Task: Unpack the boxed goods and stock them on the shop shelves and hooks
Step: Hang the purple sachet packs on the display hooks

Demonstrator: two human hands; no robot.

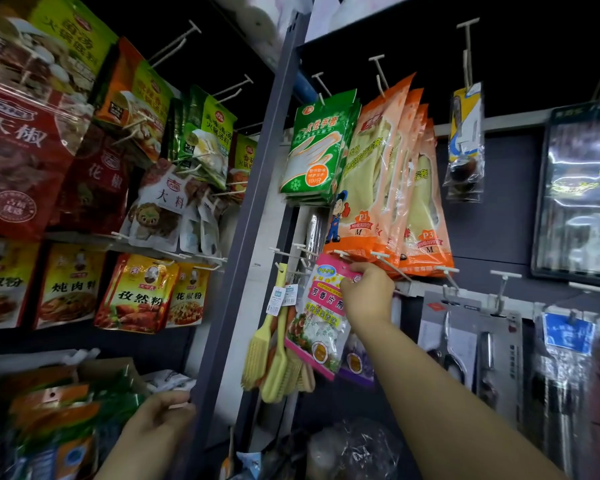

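Dark pegboard wall (499,209) packed with hooks and hanging packs — seasoning bags on the left bay, orange rubber-glove packs (392,188) and a green disposable-glove pack (321,147) on the right bay, yellow brushes (274,344) lower down. Right hand (368,292) is raised to a white hook (343,255) just under the orange packs, its fingers (347,283) pinching the top corner of the pink sachet pack (321,317). Pack hangs tilted, header right at the hook tip; whether the hole is actually threaded is hidden by the hand. A purple pack (357,362) sits just behind it.

Left hand (160,420) is low by the grey shelf upright (257,209), fingers curled around what looks like a white packet edge (blurred, can't say for sure) above a heap of loose stock (66,410).

Risks, judged from here:
- Hole misses the hook tip — letting go then drops the pack behind the brushes.
- Corner pinch plus the tilt could tear the thin header if pushed hard.
- Neighbouring hooks sit close; knuckles may snag the orange packs' bottom edge and knock one off.
- Pushing the pink pack back could shove the purple one off the rear of the hook.
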